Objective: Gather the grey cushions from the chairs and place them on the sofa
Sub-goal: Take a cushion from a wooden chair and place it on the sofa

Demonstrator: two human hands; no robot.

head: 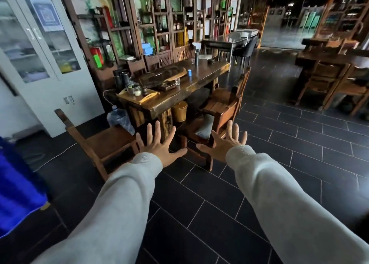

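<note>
Before wooden chair (215,124), both grips spread, empty; apparently grey cushion (205,127) on seat.

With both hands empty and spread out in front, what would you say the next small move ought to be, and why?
Probably step toward the chair by the table's near right corner and reach for the grey cushion on its seat. Left hand and right hand hold nothing; the nearer chair looks bare.

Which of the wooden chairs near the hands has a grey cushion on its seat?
The wooden chair at the table's long side, beyond the right hand; its grey cushion shows. The chair at the table's end has a bare seat.
</note>
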